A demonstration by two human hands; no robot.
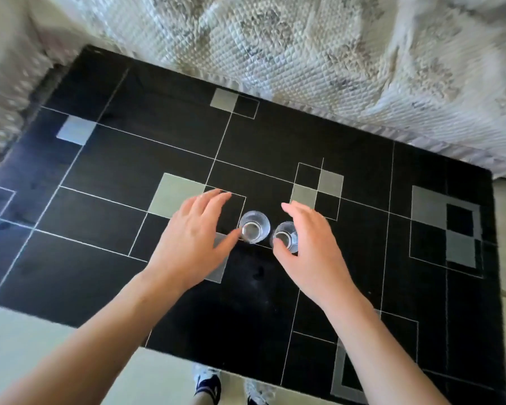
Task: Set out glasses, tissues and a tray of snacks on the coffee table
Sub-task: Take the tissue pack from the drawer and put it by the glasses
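Note:
Two small clear glasses stand upright side by side near the middle of the black coffee table (pixel 164 135). The left glass (pixel 254 227) has my left hand (pixel 192 241) just beside it, fingers straight, the thumb tip at its rim. The right glass (pixel 287 236) is partly covered by my right hand (pixel 311 249), whose fingers are spread and loosely bent over it, thumb at its near side. Neither hand plainly grips a glass. No tissues or snack tray are in view.
The table top carries white lines and grey squares. A sofa under a quilted pale cover (pixel 319 59) runs along the far edge and the left end. Pale floor lies in front, with my shoes (pixel 208 384) at the table's near edge.

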